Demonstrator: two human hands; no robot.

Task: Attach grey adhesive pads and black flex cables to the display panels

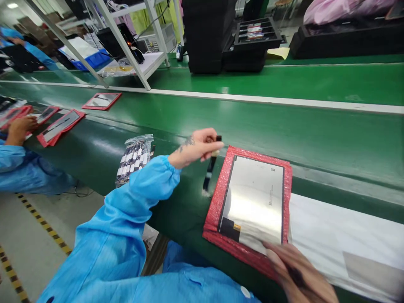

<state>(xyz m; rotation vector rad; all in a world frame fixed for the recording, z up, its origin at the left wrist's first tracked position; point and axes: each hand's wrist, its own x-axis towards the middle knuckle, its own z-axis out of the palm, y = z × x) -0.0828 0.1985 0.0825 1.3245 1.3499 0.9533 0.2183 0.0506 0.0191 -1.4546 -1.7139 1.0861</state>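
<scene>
A: Head view, what're the hands doing?
B: Left hand (203, 146) is stretched forward, pinching a dark strip (211, 165) left of the panel (257, 198) on red wrap (233, 248). Right hand (301, 273) is blurred at the panel's near edge, can't tell its grip.

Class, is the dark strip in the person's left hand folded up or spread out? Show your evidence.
Spread out: the dark strip extends lengthwise below the left hand, and its other end shows above it.
</scene>
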